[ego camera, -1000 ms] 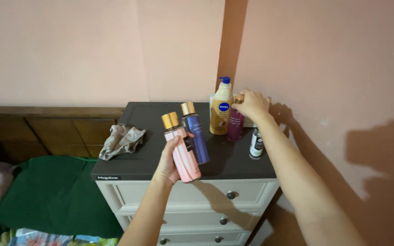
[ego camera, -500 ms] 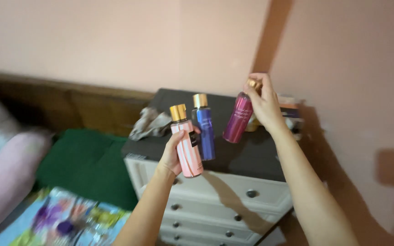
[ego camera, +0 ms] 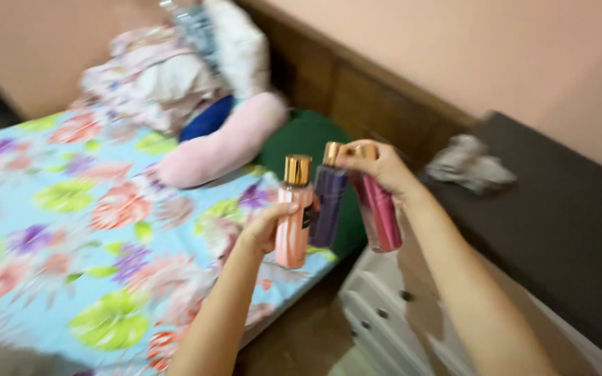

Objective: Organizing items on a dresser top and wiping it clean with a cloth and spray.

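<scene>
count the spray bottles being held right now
3: a pink bottle and a purple bottle in the left hand, a magenta bottle in the right hand. None seems hidden.

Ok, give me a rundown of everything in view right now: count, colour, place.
pink bottle: 1, pale pink with gold cap, in left hand
blue bottle: 1, dark blue-purple with gold cap, in left hand beside the pink bottle
magenta bottle: 1, magenta with gold cap, hanging from right hand
cloth: 1, grey, crumpled on dresser top
dresser: 1, dark top, white drawers, right side
bed: 1, floral blue sheet, left
pink pillow: 1, at head of bed
green cushion: 1, by the headboard
headboard: 1, brown wood
left hand: holds two bottles
right hand: grips magenta bottle by its cap
</scene>
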